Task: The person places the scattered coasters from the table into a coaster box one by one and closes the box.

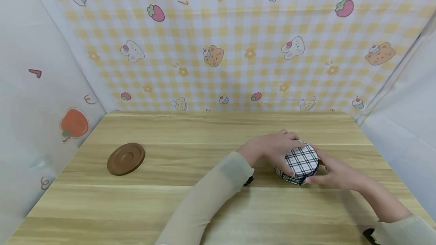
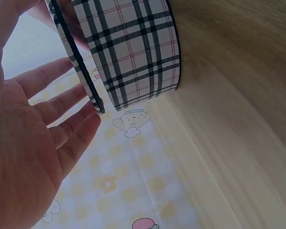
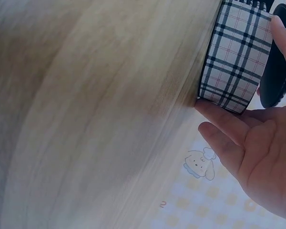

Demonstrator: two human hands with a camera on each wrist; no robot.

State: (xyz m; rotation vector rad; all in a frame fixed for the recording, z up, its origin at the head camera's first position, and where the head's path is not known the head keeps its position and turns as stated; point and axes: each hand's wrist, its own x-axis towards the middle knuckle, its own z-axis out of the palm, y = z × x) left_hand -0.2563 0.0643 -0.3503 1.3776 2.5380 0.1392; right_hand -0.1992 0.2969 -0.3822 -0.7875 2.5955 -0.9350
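A round black-and-white plaid box (image 1: 289,178) stands on the wooden table (image 1: 190,199), right of centre. Its plaid lid (image 1: 301,160) is on top, tilted up off the box. My left hand (image 1: 272,148) wraps the lid from the left, thumb in front and fingers over the far side. In the left wrist view the lid (image 2: 76,57) stands apart from the box wall (image 2: 133,47), with my left hand (image 2: 33,143) touching its rim. My right hand (image 1: 335,173) clasps the right side. In the right wrist view my right hand (image 3: 257,152) has fingers against the box wall (image 3: 236,52) and the thumb on the lid's black underside (image 3: 276,71).
A brown round saucer (image 1: 126,158) lies on the table at the left. Yellow checked backdrop panels (image 1: 218,48) with cartoon prints close the back, and white panels close both sides.
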